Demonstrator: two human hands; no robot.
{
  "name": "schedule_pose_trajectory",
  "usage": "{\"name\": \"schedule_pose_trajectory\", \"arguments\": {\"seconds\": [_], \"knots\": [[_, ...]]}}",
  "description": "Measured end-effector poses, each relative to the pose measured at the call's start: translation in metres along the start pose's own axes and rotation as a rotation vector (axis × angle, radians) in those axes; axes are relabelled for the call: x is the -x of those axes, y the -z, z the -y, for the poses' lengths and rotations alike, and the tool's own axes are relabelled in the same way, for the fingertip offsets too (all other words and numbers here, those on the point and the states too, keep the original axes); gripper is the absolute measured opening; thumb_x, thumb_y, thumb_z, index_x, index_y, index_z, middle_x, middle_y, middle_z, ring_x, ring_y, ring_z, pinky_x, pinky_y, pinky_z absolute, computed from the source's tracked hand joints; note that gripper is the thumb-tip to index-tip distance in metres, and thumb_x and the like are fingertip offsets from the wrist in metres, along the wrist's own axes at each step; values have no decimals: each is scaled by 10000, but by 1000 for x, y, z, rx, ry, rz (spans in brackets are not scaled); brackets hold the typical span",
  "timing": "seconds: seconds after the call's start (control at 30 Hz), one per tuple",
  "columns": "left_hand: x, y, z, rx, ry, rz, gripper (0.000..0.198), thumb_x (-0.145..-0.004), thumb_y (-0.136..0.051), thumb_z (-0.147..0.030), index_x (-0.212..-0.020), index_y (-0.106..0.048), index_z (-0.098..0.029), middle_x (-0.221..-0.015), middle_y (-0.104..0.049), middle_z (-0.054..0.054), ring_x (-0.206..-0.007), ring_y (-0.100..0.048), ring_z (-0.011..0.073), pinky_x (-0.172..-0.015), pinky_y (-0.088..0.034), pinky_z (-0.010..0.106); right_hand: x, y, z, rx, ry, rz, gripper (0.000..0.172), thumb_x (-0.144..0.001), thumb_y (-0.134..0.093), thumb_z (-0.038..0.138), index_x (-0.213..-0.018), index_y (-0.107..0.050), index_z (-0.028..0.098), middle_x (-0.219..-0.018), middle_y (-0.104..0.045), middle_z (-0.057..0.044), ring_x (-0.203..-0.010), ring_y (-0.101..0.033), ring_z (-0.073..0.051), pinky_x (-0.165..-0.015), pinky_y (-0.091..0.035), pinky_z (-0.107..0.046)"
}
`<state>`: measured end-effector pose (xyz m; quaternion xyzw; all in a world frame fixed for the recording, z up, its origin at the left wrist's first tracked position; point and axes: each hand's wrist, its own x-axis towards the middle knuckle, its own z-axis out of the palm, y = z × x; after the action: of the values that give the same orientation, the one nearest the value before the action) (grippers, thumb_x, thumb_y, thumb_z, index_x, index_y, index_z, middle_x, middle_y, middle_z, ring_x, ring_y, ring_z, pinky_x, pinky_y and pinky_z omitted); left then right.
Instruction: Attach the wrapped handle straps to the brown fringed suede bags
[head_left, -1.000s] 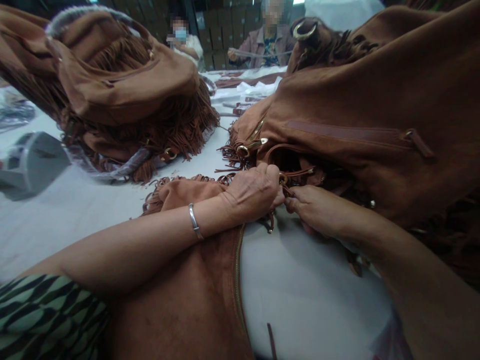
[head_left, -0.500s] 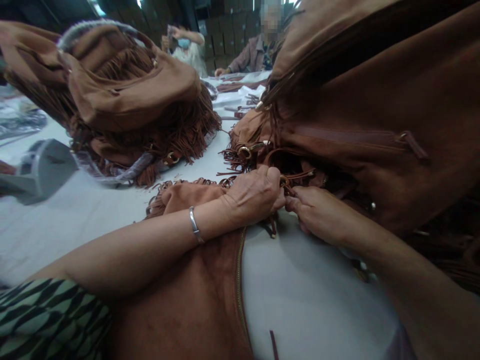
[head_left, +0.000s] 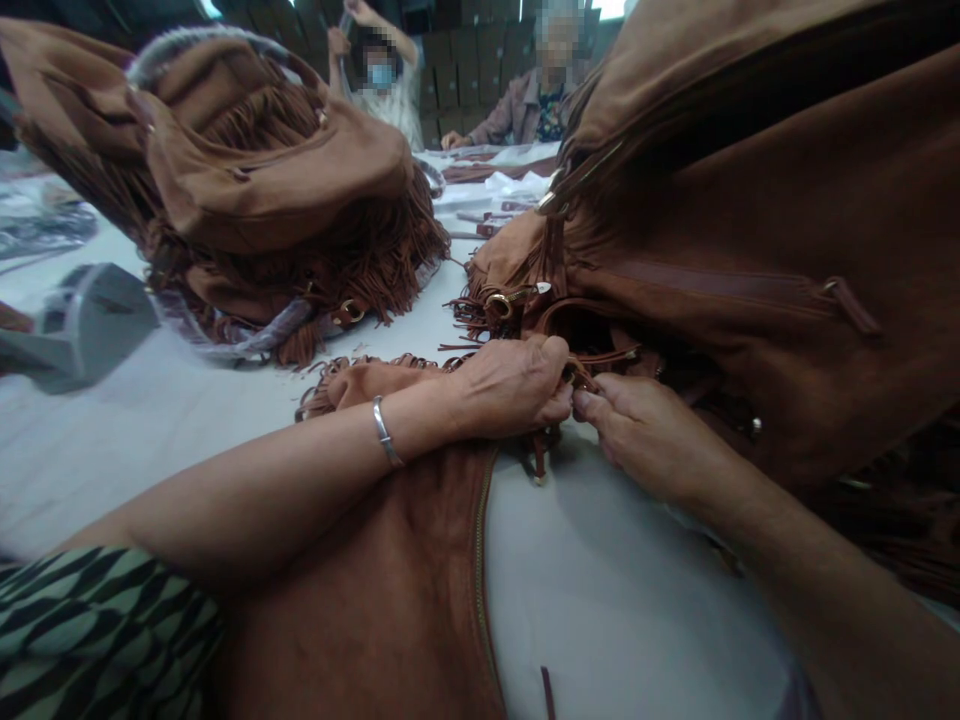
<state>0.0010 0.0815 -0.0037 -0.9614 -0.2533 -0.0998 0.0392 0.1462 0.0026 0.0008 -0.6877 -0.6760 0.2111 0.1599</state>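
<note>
A brown suede bag (head_left: 360,590) with fringe and a gold-toothed zipper (head_left: 480,560) lies in front of me. My left hand (head_left: 521,385) is closed at its far corner, fingers curled beside a gold metal ring. Just to the right, my right hand (head_left: 637,420) pinches a narrow brown leather strap (head_left: 583,376) at that ring. The two hands almost touch, and my fingers hide most of the joint between strap and ring. Below my left hand dangles a short leather tie (head_left: 538,460) with a metal tip.
Large fringed suede bags (head_left: 750,230) rise close on the right. Another pile of fringed bags (head_left: 277,190) stands at the left, beside a grey tape dispenser (head_left: 82,325). A loose leather strip (head_left: 548,690) lies on the white table (head_left: 615,600). Two people sit across the table.
Both hands keep their hold at the ring, with only small shifts. The view has tilted slightly. Across the table, one person's arms have risen.
</note>
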Motion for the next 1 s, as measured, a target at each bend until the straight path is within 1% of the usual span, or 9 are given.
{"name": "schedule_pose_trajectory", "arguments": {"seconds": [0.17,0.3,0.5,0.6,0.67,0.73,0.83,0.9,1.0], "knots": [[-1,-1,2,60,-71,34,253,-871,-419,-321,-962,-513,-105,-769,-601,85,-716,-610,226,-557,-407,274,2,3,0,261,-52,-52,224,-884,-406,302,-858,-603,200,-877,-687,-119,-794,-633,-273,-585,-338,-303],[1,2,7,243,-131,25,236,-884,-434,-307,-950,-520,-98,-867,-587,99,-780,-573,214,-648,-424,298,6,8,-6,487,-19,-141,240,-885,-438,317,-928,-655,224,-841,-708,-108,-759,-653,-299,-542,-302,-306],[7,21,37,1318,-87,303,375,-815,-589,-420,-1038,-518,-127,-970,-595,62,-833,-555,153,-723,-450,261,16,8,0,585,193,-487,282,-914,-416,265,-950,-683,183,-772,-711,-74,-632,-653,-234,-503,-308,-301],[9,24,41,1559,-56,440,399,-806,-618,-458,-1027,-553,-132,-991,-579,62,-823,-546,141,-694,-444,244,19,9,7,451,260,-620,290,-911,-435,265,-1031,-677,158,-842,-711,-90,-709,-652,-223,-565,-374,-300],[8,20,37,1587,-53,445,359,-797,-642,-444,-954,-566,-130,-862,-550,23,-724,-504,106,-629,-415,219,19,14,8,148,214,-534,248,-874,-515,298,-1001,-673,156,-855,-697,-82,-729,-632,-204,-615,-415,-292],[7,15,30,1584,-67,356,320,-795,-654,-413,-902,-549,-130,-750,-498,-15,-646,-449,81,-571,-371,197,18,21,7,-291,109,-290,245,-841,-568,379,-907,-654,160,-742,-642,-41,-609,-567,-145,-546,-411,-253],[7,13,21,1501,-126,234,316,-789,-664,-414,-856,-531,-135,-671,-460,-41,-585,-407,66,-514,-311,183,15,30,3,-866,-108,18,383,-792,-585,545,-780,-585,162,-521,-409,53,-389,-295,-54,-348,-222,-183],[8,17,17,1391,-168,210,331,-796,-647,-446,-810,-551,-129,-653,-465,-37,-573,-415,69,-508,-312,188,14,33,1,-1031,-204,69,410,-738,-647,557,-699,-545,162,-477,-292,93,-368,-169,-29,-318,-123,-165],[13,27,14,1153,-221,105,296,-812,-637,-411,-839,-631,-116,-745,-537,6,-696,-507,106,-628,-401,206,14,35,-2,-1064,-219,117,390,-657,-749,489,-667,-579,139,-451,-294,99,-357,-155,-16,-303,-109,-160]]}}
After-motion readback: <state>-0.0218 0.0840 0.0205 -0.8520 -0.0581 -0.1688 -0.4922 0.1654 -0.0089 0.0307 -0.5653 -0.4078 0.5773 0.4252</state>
